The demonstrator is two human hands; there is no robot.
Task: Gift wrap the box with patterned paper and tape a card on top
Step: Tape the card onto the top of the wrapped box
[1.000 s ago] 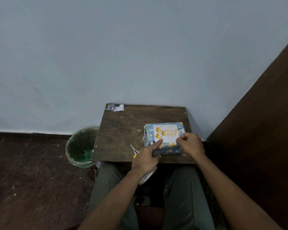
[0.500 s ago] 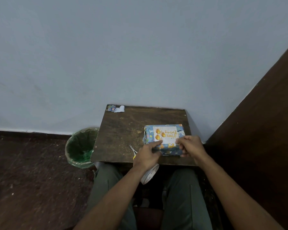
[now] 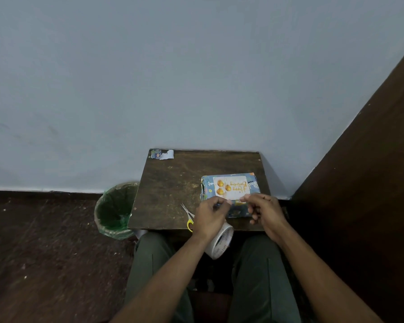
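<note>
Currently both hands hover over the near edge of the wrapped box [image 3: 229, 194]. The left hand [image 3: 210, 217] and right hand [image 3: 264, 212] pinch something between fingertips, probably a clear tape strip, too faint to confirm. The tape roll [image 3: 221, 241] sits under the left wrist. The card [image 3: 231, 188] lies on the box on the table [image 3: 173, 183]. Risk: tape folding onto itself, or shifting the loose card askew.
</note>
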